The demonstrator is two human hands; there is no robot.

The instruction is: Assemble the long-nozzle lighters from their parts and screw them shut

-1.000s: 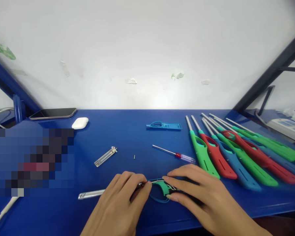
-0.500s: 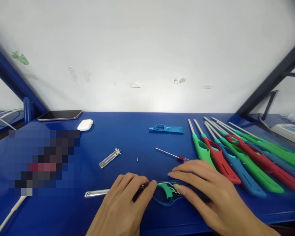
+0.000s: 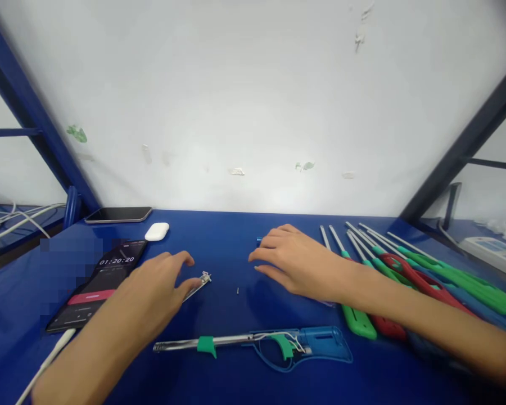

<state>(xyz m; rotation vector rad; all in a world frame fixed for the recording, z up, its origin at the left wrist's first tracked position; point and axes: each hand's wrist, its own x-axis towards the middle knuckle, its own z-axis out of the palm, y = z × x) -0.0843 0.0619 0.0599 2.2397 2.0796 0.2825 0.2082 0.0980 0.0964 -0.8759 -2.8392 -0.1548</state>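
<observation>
Cables (image 3: 25, 216), white and tangled, lie at the far left, beyond the blue frame. Next to that frame, at the back of the blue desk (image 3: 219, 230), lies a dark phone (image 3: 118, 214). Nearer, a second phone (image 3: 105, 281) showing 01:20:20 lies partly behind the left hand (image 3: 152, 287), with a white cord (image 3: 59, 346) at its near end. A white rounded case (image 3: 157, 232) sits behind them.

The left hand's grip is half open, thumb and forefinger parted at a clear narrow tube (image 3: 200, 284); whether they touch it, I cannot tell. A tiny screw (image 3: 238, 291) lies between the two hands.

In front, the open lighter lies lengthwise on the desk: metal barrel (image 3: 177, 345) to the left, with a green collar (image 3: 206, 345), then green trigger (image 3: 284, 345), white wires (image 3: 296, 341) and translucent blue casing (image 3: 325, 344) to the right.

The right hand (image 3: 289, 259) hovers above the desk, its grip loosely open, fingers slightly bent, nothing seen in it. A bit of blue plastic (image 3: 259, 239) shows behind it. The right forearm passes over several green, red and blue lighters (image 3: 438, 270), fanned out with their metal barrels toward the wall.
</observation>
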